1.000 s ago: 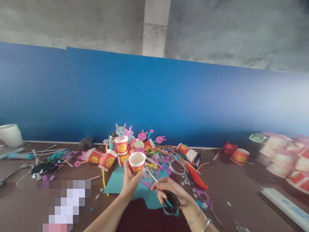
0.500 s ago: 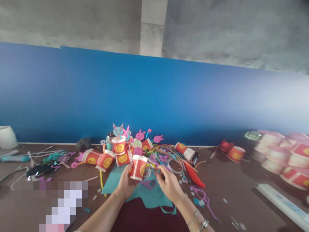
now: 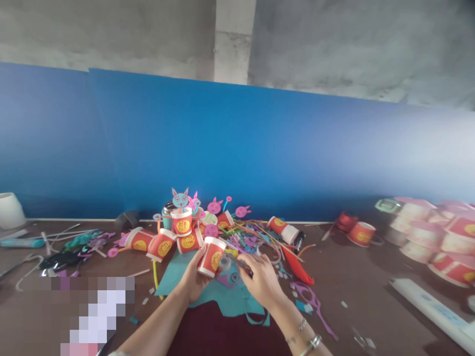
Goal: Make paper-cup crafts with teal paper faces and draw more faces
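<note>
My left hand (image 3: 195,278) is wrapped round a red and white paper cup (image 3: 212,257) with a yellow emblem, holding it tilted above the table. Just right of the cup, my right hand (image 3: 261,278) grips a pair of scissors (image 3: 243,264); the blades point toward the cup, and fingers cover most of the handles. I cannot tell whether the tips touch the cup. Below both hands lies a sheet of teal paper (image 3: 174,277). Behind the cup stand more red paper cups (image 3: 181,222), one topped with a blue paper cat face (image 3: 180,199).
Purple and teal scraps, straws and a roll of clear tape (image 3: 224,262) litter the middle. A purple paper cutout (image 3: 313,304) and a red pointed item (image 3: 300,267) lie to the right. Stacked cups (image 3: 423,235) and a white power strip (image 3: 430,309) stand farther right. A blue panel (image 3: 237,153) rises behind.
My left hand has tipped the cup so its side faces me. My right hand has turned the scissors and brought the blades close to the cup's side.
</note>
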`<control>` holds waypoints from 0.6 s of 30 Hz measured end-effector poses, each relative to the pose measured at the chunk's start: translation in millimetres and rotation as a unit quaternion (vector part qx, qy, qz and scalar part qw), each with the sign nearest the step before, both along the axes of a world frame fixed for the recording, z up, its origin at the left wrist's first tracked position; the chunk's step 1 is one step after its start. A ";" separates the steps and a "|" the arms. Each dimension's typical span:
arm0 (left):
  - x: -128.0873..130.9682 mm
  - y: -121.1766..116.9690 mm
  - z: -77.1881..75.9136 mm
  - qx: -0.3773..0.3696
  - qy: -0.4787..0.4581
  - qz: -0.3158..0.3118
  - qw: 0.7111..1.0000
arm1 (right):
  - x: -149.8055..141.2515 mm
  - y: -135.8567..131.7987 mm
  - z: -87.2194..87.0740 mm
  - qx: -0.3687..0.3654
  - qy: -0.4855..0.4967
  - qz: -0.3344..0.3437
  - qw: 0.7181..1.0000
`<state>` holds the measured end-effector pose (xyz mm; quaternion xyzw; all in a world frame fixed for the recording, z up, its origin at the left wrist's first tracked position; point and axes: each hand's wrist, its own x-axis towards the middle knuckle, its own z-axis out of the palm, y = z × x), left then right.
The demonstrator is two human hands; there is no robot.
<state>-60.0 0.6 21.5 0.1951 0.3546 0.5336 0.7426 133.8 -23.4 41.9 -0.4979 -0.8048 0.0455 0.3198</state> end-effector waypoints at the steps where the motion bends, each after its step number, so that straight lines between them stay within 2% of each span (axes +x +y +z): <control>1: 0.0 -0.4 -0.6 0.003 0.002 -0.003 1.000 | 0.1 -0.2 0.0 0.002 -0.002 0.000 1.000; 6: 2.2 -2.6 -1.7 0.014 0.023 -0.005 1.000 | 0.2 -0.5 -0.6 0.004 0.034 0.007 0.999; 8: 3.0 -2.1 -2.9 0.040 0.037 -0.001 0.999 | -0.1 1.1 -2.4 -0.032 0.087 0.010 0.996; 10: 3.2 -0.9 -5.2 0.075 0.069 0.011 0.995 | -0.5 4.0 -5.2 -0.098 0.160 0.011 0.982; 14: 3.2 1.1 -8.7 0.131 0.139 0.048 0.980 | -0.1 11.2 -10.5 -0.224 0.299 0.023 0.927; 18: 5.0 0.0 -8.3 0.200 0.180 0.071 0.961 | 2.7 14.9 -11.7 -0.343 0.400 0.030 0.849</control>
